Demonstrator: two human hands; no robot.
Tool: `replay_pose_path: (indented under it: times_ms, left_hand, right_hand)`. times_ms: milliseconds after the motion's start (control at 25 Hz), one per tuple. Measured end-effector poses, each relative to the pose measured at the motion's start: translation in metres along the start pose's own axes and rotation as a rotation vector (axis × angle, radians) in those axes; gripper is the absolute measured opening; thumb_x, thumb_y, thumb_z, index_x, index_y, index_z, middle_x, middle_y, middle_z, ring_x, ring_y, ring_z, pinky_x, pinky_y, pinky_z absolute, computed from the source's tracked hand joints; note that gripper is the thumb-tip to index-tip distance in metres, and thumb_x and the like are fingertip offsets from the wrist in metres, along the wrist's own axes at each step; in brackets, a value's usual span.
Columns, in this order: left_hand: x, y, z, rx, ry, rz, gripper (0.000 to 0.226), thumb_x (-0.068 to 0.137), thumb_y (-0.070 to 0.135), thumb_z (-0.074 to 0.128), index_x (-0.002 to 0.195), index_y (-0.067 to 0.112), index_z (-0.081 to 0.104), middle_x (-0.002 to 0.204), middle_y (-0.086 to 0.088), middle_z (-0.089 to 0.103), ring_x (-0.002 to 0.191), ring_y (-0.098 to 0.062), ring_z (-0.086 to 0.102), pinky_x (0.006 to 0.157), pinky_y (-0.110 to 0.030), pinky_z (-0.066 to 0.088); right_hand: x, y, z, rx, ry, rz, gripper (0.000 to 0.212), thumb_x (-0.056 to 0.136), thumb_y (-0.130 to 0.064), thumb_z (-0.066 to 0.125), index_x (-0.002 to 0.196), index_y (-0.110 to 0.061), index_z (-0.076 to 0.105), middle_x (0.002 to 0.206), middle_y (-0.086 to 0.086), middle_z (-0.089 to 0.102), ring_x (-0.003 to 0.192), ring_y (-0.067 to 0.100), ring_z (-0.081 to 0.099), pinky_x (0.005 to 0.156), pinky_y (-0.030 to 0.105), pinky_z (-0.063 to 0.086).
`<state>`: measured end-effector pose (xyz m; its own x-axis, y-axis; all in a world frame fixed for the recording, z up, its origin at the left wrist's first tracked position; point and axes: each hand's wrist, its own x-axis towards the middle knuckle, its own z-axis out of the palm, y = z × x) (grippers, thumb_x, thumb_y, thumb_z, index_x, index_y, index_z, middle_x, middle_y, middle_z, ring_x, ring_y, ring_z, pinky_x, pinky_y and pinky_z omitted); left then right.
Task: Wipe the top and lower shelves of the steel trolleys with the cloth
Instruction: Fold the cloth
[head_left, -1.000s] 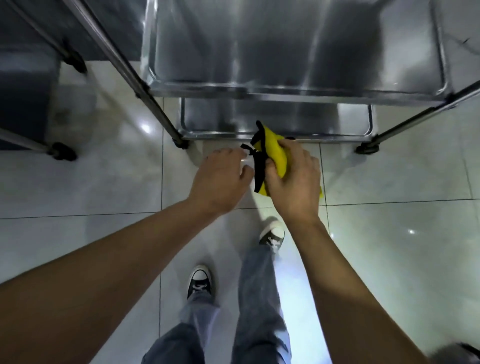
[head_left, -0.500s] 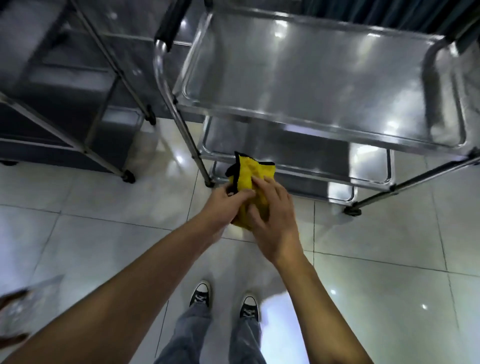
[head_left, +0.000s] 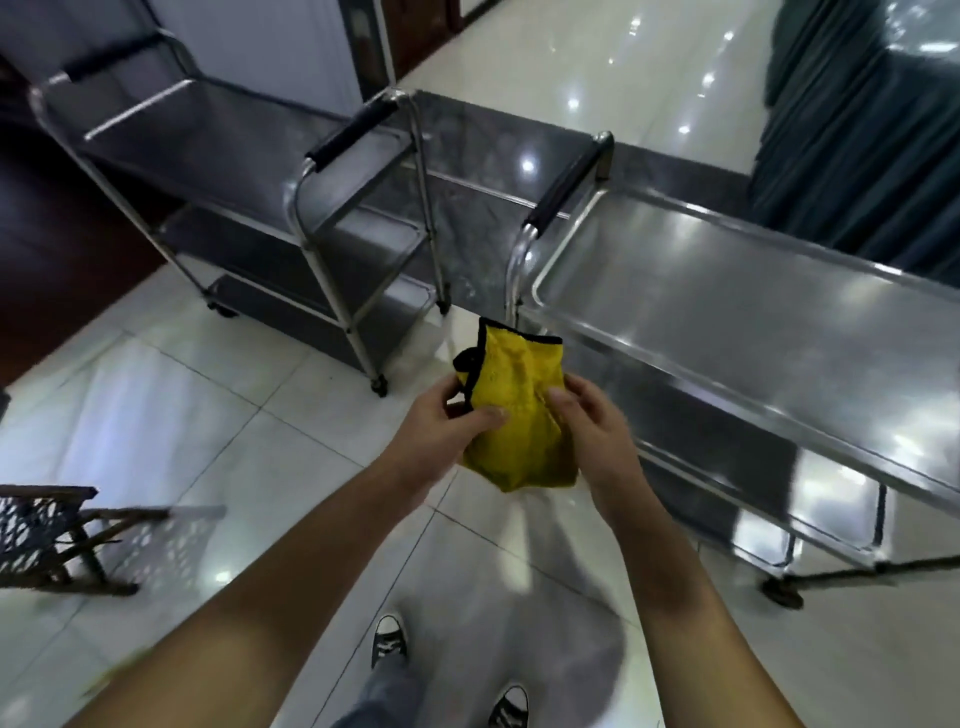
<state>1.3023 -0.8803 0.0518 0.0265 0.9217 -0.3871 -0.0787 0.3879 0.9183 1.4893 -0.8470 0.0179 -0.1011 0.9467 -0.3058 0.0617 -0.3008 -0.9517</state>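
Note:
A yellow cloth with black trim (head_left: 514, 405) is bunched between both hands at the centre of the head view. My left hand (head_left: 447, 421) pinches its left side with thumb and fingers. My right hand (head_left: 597, 426) grips its right side, thumb on the front. Just right of the hands stands a steel trolley; its top shelf (head_left: 753, 306) is bare and shiny, its lower shelf (head_left: 727, 457) shows underneath. A second steel trolley (head_left: 291, 171) with black-padded handles stands behind on the left.
A dark wooden lattice stool (head_left: 47, 535) stands on the white tiled floor at the left edge. Dark curtains (head_left: 857, 130) hang at the far right. My feet in black sneakers (head_left: 389, 636) are on the tiles below.
My view has lifted and drawn back from the trolley's lower shelves, so both trolleys now show. The hands stay together on the cloth and have spread it wider between them.

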Motion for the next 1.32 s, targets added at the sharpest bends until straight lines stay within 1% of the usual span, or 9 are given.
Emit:
replay_pose_path:
  times_ms: [120, 240, 320, 400, 560, 720, 960, 1080, 1320]
  left_hand:
    - [-0.015, 0.019, -0.050, -0.001, 0.156, 0.028, 0.030, 0.088, 0.020, 0.075, 0.110, 0.036, 0.062, 0.112, 0.006, 0.072, 0.102, -0.016, 0.069, 0.075, -0.027, 0.059]
    - [-0.026, 0.040, -0.107, -0.039, 0.294, 0.062, 0.041, 0.084, 0.028, 0.079, 0.121, 0.025, 0.060, 0.119, -0.002, 0.069, 0.105, -0.019, 0.067, 0.078, -0.028, 0.058]
    - [-0.034, 0.057, -0.153, -0.092, 0.384, 0.098, 0.047, 0.081, 0.032, 0.081, 0.121, 0.025, 0.057, 0.116, 0.001, 0.068, 0.102, -0.017, 0.067, 0.072, -0.025, 0.057]
    - [-0.043, 0.073, -0.196, -0.127, 0.438, 0.151, 0.039, 0.079, 0.032, 0.083, 0.111, 0.033, 0.059, 0.110, 0.007, 0.070, 0.097, -0.013, 0.069, 0.066, -0.021, 0.057]
    - [-0.062, 0.098, -0.278, -0.114, 0.560, 0.257, 0.030, 0.082, 0.027, 0.082, 0.100, 0.039, 0.061, 0.090, 0.018, 0.071, 0.080, -0.002, 0.070, 0.057, -0.012, 0.052]
    - [-0.070, 0.113, -0.355, -0.121, 0.691, 0.305, 0.041, 0.083, 0.028, 0.081, 0.119, 0.028, 0.060, 0.105, 0.012, 0.066, 0.095, -0.009, 0.064, 0.070, -0.020, 0.053]
    - [-0.046, 0.130, -0.460, -0.133, 0.808, 0.318, 0.036, 0.084, 0.025, 0.080, 0.116, 0.027, 0.062, 0.098, 0.017, 0.066, 0.079, 0.004, 0.065, 0.054, -0.008, 0.048]
    - [-0.014, 0.141, -0.510, -0.147, 0.856, 0.294, 0.044, 0.084, 0.024, 0.079, 0.124, 0.024, 0.061, 0.105, 0.013, 0.067, 0.090, -0.002, 0.064, 0.062, -0.016, 0.049]
    - [0.078, 0.191, -0.617, -0.122, 0.912, 0.274, 0.050, 0.082, 0.025, 0.081, 0.128, 0.020, 0.061, 0.108, 0.007, 0.067, 0.098, -0.013, 0.066, 0.071, -0.022, 0.054]
  right_hand:
    - [0.012, -0.035, 0.048, -0.040, -0.083, -0.142, 0.027, 0.092, -0.029, 0.071, 0.118, -0.032, 0.065, 0.100, -0.014, 0.075, 0.091, 0.005, 0.072, 0.069, 0.018, 0.058]
    - [0.026, -0.074, 0.111, -0.079, -0.111, -0.237, 0.020, 0.094, -0.027, 0.069, 0.111, -0.036, 0.065, 0.098, -0.015, 0.075, 0.089, 0.004, 0.072, 0.068, 0.019, 0.058]
    - [0.033, -0.097, 0.161, -0.134, -0.126, -0.299, 0.019, 0.094, -0.031, 0.068, 0.110, -0.041, 0.064, 0.100, -0.013, 0.074, 0.092, 0.006, 0.071, 0.074, 0.024, 0.059]
    - [0.036, -0.118, 0.210, -0.150, -0.154, -0.383, 0.017, 0.095, -0.030, 0.067, 0.109, -0.040, 0.064, 0.100, -0.009, 0.074, 0.093, 0.010, 0.070, 0.077, 0.027, 0.059]
    - [0.039, -0.156, 0.305, -0.148, -0.211, -0.517, 0.019, 0.095, -0.018, 0.067, 0.101, -0.036, 0.065, 0.089, -0.003, 0.073, 0.082, 0.013, 0.069, 0.065, 0.021, 0.055]
    - [0.053, -0.178, 0.391, -0.156, -0.247, -0.561, 0.016, 0.093, -0.017, 0.069, 0.102, -0.031, 0.067, 0.087, 0.001, 0.073, 0.076, 0.012, 0.068, 0.059, 0.014, 0.049]
    - [0.101, -0.199, 0.503, -0.158, -0.317, -0.544, 0.016, 0.092, -0.021, 0.070, 0.107, -0.026, 0.065, 0.090, 0.006, 0.073, 0.079, 0.017, 0.068, 0.057, 0.015, 0.049]
    - [0.146, -0.209, 0.554, -0.178, -0.357, -0.539, 0.017, 0.093, -0.022, 0.070, 0.110, -0.023, 0.066, 0.092, 0.005, 0.074, 0.084, 0.019, 0.070, 0.064, 0.026, 0.055]
    - [0.264, -0.246, 0.655, -0.126, -0.422, -0.512, 0.012, 0.094, -0.018, 0.069, 0.106, -0.020, 0.067, 0.089, -0.003, 0.074, 0.078, 0.006, 0.070, 0.061, 0.016, 0.054]
